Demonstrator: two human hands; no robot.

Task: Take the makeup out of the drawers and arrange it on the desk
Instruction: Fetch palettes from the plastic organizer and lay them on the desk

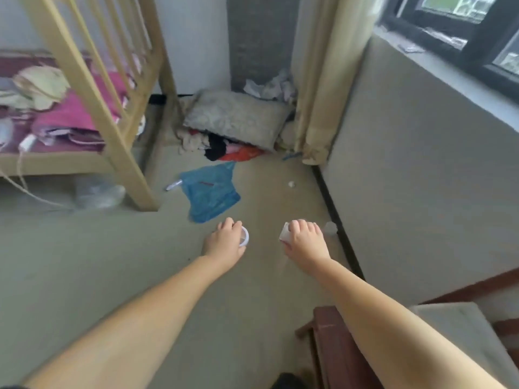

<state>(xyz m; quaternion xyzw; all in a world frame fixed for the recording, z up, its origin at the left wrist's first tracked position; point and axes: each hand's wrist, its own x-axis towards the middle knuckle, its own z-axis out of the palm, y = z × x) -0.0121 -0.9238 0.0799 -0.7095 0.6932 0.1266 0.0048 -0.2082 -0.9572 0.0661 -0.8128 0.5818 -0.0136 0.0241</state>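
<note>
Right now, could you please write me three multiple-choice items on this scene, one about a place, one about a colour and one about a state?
1. Where does the blue plastic bag lie?
A. On the floor beyond the hands
B. On the bed
C. On the window sill

2. What colour is the small round container in the left hand?
A. Red
B. White
C. Black

3. What is the right hand doing?
A. Hanging free with straight fingers
B. Pressing flat on the wall
C. Gripping a small white object

Answers: 1 A, the bag lies flat on the floor between the hands and the pile of clothes. 2 B, its rim shows white beside the curled fingers. 3 C, the fingers curl over the white object, though blur hides what it is.
</note>
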